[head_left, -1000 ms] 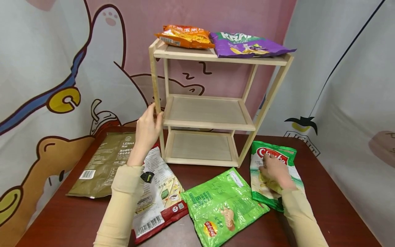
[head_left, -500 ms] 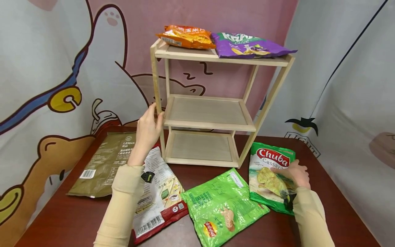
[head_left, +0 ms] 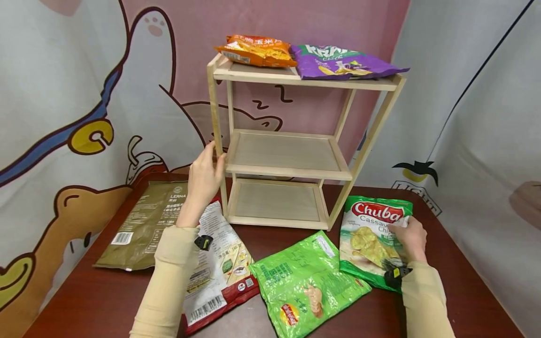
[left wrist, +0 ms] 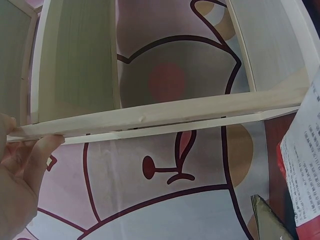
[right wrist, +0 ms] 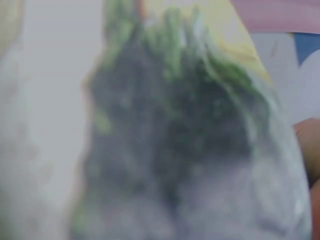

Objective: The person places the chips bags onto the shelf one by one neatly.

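Note:
My left hand (head_left: 204,176) holds the left front post of a three-tier wooden shelf rack (head_left: 289,170), partway up. In the left wrist view, thumb and fingers (left wrist: 46,150) lie around that post. At the right, my right hand (head_left: 411,234) pinches the right edge of a green and white bag of cassava chips (head_left: 372,237), thumb on the printed front and the other fingers mostly hidden behind. The bag (right wrist: 175,125) fills most of the right wrist view, blurred, with part of the hand at its right edge.
On the rack's top lie an orange snack bag (head_left: 258,51) and a purple one (head_left: 338,63). On the dark red table (head_left: 465,281) are a bright green bag (head_left: 304,281) overlapping the chips bag's corner, a white and red bag (head_left: 224,263) and an olive bag (head_left: 143,230).
My right hand has gone from the front of the chips bag to its right edge and taken hold there. The bag has shifted slightly. My left hand stays on the post.

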A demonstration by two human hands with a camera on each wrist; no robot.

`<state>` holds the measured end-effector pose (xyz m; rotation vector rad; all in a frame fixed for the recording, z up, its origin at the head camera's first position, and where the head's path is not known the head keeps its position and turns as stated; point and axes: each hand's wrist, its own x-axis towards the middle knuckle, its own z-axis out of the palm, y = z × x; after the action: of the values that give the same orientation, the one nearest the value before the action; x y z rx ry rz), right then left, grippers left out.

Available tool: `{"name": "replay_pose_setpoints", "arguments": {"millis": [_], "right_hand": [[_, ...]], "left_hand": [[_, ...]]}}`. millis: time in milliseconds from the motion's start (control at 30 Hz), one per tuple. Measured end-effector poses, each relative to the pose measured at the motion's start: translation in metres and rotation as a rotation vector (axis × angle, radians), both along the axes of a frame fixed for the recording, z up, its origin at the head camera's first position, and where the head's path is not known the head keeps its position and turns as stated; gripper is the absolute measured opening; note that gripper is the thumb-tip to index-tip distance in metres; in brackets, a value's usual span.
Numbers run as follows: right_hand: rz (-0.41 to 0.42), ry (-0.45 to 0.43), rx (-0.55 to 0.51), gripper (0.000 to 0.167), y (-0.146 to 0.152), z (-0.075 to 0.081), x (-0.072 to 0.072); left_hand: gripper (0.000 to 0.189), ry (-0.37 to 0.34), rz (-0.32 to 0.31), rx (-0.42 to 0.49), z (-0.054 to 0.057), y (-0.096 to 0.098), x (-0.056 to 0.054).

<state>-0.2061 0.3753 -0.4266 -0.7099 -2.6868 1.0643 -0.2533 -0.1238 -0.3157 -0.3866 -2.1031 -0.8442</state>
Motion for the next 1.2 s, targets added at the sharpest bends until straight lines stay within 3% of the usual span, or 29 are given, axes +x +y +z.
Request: {"name": "replay_pose_setpoints", "arguments": {"millis": [167, 367, 533, 667, 800, 933, 1200], "right_hand": [[0.004, 0.101, 0.008, 0.042, -0.010, 0.017, 0.006], [-0.153, 0.276, 0.032, 0.034, -0.023, 0.042, 0.017], [-0.298, 0.508, -0.030, 0.022, -0.029, 0.058, 0.029], [-0.337, 0.762, -0.114, 0.018, -0.034, 0.070, 0.038], [-0.317, 1.007, -0.199, 0.021, -0.040, 0.084, 0.044], [-0.222, 1.244, -0.304, 0.022, -0.050, 0.095, 0.049], [-0.107, 1.583, -0.454, 0.023, -0.082, 0.120, 0.063]], "left_hand": [[0.033, 0.007, -0.004, 0.007, 0.000, 0.001, 0.000], [0.035, 0.002, -0.009, 0.002, -0.001, 0.001, 0.001], [0.035, 0.013, -0.003, -0.002, 0.000, 0.001, 0.001], [0.034, 0.015, -0.003, -0.004, 0.001, 0.001, 0.001], [0.034, 0.011, -0.004, -0.001, 0.001, 0.001, 0.001], [0.034, 0.012, 0.000, -0.001, 0.001, 0.000, 0.001], [0.033, 0.003, -0.013, 0.004, 0.001, 0.000, 0.000]]}}
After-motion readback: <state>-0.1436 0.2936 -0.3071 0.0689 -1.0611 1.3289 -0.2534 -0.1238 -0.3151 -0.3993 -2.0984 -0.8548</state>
